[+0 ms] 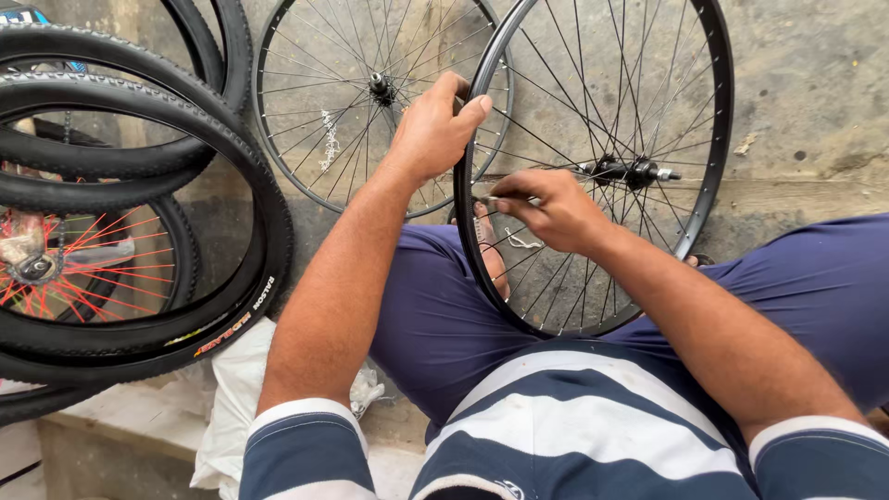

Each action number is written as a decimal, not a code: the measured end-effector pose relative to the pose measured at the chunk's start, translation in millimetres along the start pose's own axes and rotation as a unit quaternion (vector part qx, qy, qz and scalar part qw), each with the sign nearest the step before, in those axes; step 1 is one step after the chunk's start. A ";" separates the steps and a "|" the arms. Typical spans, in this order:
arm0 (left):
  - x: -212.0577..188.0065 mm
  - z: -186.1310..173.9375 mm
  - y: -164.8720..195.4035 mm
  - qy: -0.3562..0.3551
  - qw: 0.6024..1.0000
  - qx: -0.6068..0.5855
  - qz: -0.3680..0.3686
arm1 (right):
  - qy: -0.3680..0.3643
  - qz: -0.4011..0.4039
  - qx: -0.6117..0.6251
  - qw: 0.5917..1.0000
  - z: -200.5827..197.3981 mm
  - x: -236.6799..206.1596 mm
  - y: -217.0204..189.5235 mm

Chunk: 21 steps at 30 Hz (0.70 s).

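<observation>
Black alloy rim [469, 250], laced w/ thin steel spokes, stands upright between a seated person's knees at centre frame, its hub [630, 170] & axle to the right of centre. Left hand [433, 130] grips the rim's upper-left edge, fingers curled over it & closed on the metal. Right hand [554, 209] reaches in among the spokes, fingers pinched shut on a small silvery tool [495, 201] (prob. a spoke key; too small to be sure) set near the rim's inner face. A second bare wheel [370, 102] leans on the concrete wall [806, 83] at upper centre, just behind the first & partly overlapped by it. Stacked tyres [139, 213] fill the left side, one ringing a wheel w/ orange-red spokes [88, 268]. White plastic bag [241, 398] lies at lower left. As for progress: the spokes all look fitted & no tyre is on the rim, so the lacing seems done while the spoke-by-spoke adjusting appears under way, w/ how many nipples remain impossible to judge.
</observation>
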<state>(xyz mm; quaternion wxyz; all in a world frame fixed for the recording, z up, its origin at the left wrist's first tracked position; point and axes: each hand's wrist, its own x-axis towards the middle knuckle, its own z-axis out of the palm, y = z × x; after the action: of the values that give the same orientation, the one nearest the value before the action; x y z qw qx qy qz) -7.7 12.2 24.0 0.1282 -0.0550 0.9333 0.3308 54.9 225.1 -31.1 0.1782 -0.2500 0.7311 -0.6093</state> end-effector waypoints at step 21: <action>-21.8 -20.1 4.2 -0.188 0.970 -0.114 -0.102 | -0.008 0.093 0.095 0.991 8.9 14.2 0.0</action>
<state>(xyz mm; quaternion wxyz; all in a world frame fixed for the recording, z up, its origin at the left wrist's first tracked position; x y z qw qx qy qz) 8.4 3.2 47.6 0.3273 -0.1006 0.8383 0.4242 48.3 209.7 -32.2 0.2630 -0.1681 0.6884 -0.6547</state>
